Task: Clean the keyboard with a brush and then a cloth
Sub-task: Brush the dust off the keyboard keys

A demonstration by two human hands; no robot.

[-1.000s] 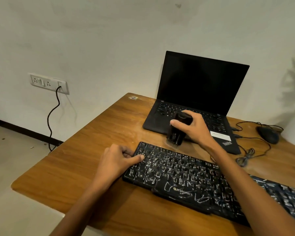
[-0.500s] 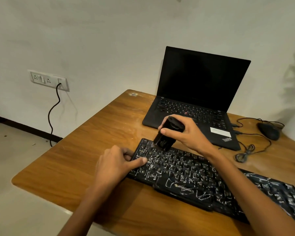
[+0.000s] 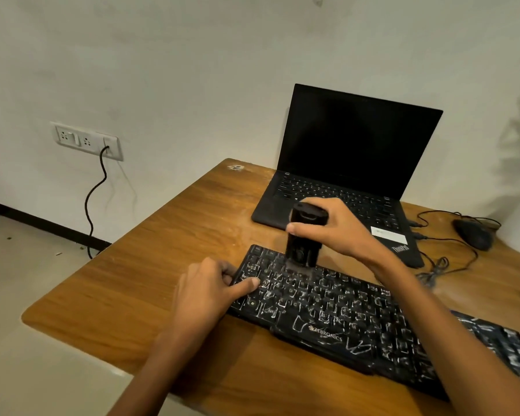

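Note:
A black Zebronics keyboard [image 3: 342, 313], streaked with white marks, lies across the wooden table [image 3: 150, 265]. My right hand [image 3: 339, 229] grips a black upright brush [image 3: 303, 238] whose pale bristles touch the keys near the keyboard's upper left. My left hand [image 3: 210, 292] holds the keyboard's left end, thumb lying on the keys and fingers curled round its edge. No cloth is in view.
An open black laptop [image 3: 351, 163] with a dark screen stands behind the keyboard. A black mouse [image 3: 475, 235] and its tangled cable [image 3: 436, 265] lie at the right. A wall socket [image 3: 84, 141] with a plugged cable is at the left, beyond the table's edge.
My right hand swept the brush from near the laptop's front edge onto the keyboard's upper left keys, tilting it, then set it upright. My left hand stayed on the keyboard's left end.

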